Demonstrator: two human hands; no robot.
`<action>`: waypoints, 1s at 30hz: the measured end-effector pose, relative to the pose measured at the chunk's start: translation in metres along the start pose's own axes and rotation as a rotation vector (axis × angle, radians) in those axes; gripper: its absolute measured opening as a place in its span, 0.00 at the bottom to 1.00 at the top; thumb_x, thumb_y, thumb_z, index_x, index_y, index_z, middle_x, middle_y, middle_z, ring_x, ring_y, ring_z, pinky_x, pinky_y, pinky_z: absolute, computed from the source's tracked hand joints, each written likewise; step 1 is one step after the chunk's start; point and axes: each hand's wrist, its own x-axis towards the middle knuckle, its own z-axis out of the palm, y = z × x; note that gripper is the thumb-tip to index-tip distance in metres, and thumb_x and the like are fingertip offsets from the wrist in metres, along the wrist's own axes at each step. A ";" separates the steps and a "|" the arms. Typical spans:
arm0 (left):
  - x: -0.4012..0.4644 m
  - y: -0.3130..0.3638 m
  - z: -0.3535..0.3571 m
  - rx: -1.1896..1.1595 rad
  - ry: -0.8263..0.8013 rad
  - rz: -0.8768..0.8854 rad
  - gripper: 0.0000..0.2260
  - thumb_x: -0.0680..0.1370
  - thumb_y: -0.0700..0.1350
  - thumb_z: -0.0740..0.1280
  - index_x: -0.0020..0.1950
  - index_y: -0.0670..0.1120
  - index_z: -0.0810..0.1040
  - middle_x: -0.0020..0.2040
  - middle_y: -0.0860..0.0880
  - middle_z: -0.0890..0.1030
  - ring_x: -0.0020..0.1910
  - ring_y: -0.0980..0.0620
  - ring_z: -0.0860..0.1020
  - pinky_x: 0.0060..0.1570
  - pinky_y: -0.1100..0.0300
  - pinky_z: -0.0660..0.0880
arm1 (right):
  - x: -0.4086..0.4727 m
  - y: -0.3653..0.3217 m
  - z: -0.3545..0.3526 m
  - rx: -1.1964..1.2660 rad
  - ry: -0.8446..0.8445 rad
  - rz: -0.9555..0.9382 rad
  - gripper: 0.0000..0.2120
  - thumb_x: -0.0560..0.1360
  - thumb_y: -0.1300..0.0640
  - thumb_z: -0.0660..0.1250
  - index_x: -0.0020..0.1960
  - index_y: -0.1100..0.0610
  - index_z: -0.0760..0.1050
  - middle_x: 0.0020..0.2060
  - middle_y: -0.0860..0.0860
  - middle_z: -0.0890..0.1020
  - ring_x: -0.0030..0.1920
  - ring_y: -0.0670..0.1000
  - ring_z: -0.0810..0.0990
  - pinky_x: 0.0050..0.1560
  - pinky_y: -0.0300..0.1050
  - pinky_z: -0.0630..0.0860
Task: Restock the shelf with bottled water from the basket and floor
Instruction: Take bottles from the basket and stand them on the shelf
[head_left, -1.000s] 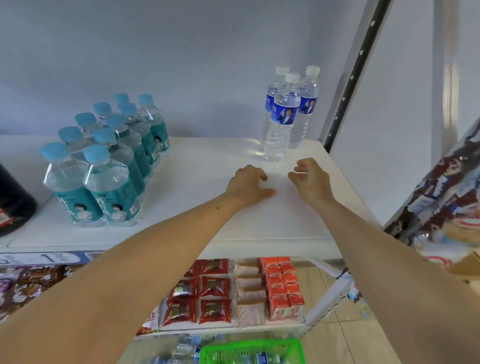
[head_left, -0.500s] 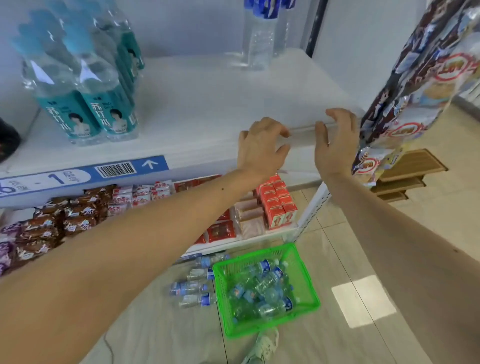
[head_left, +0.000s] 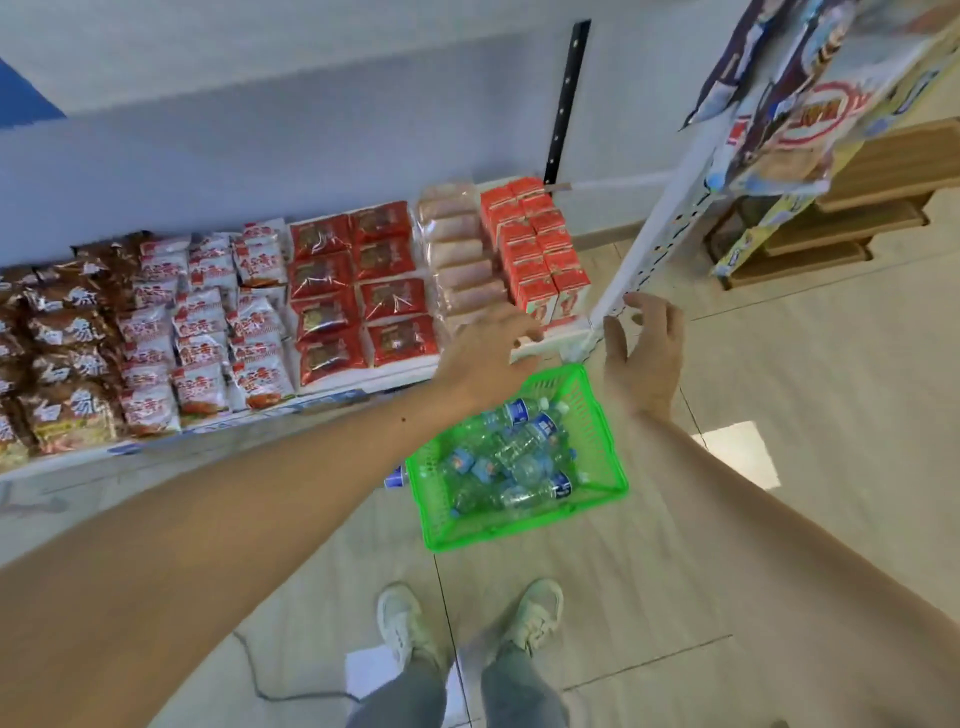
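Reaching down toward the basket, both hands empty.

Nearest, pale sneakers (head_left: 470, 618) stand on the tiled floor (head_left: 779, 364); just ahead sits the green plastic mesh basket (head_left: 524, 525), heaped with clear blue-labelled water bottles (head_left: 514, 457), and one more blue-labelled bottle (head_left: 395, 477) peeks out on the floor at its left wall. Above it the left hand (head_left: 491, 353) and right hand (head_left: 644, 358) hang with fingers loosely spread, gripping nothing. Beyond lies the low white shelf (head_left: 535, 348) of red snack packets (head_left: 358, 291). My advice: lower each hand onto a top-lying bottle, grip round the body rather than the cap, and lift straight up so neighbours do not roll out.
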 end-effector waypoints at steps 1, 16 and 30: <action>0.002 -0.008 0.018 0.008 -0.031 -0.055 0.09 0.75 0.47 0.68 0.54 0.48 0.78 0.56 0.49 0.76 0.53 0.49 0.77 0.56 0.51 0.73 | -0.004 0.018 0.008 0.009 -0.051 0.048 0.13 0.77 0.61 0.66 0.61 0.62 0.73 0.58 0.58 0.75 0.54 0.57 0.77 0.54 0.51 0.75; 0.017 -0.198 0.286 -0.031 -0.346 -0.413 0.14 0.76 0.49 0.68 0.58 0.46 0.77 0.61 0.45 0.76 0.56 0.45 0.77 0.55 0.57 0.70 | -0.087 0.272 0.203 -0.098 -0.522 0.777 0.27 0.75 0.46 0.69 0.66 0.61 0.70 0.58 0.56 0.78 0.58 0.57 0.76 0.47 0.41 0.68; 0.033 -0.341 0.437 -0.065 -0.349 -0.495 0.12 0.76 0.47 0.68 0.57 0.44 0.77 0.58 0.44 0.77 0.52 0.46 0.77 0.51 0.57 0.72 | -0.103 0.410 0.371 -0.112 -0.526 1.057 0.24 0.72 0.41 0.70 0.47 0.60 0.66 0.33 0.52 0.72 0.32 0.49 0.71 0.31 0.44 0.70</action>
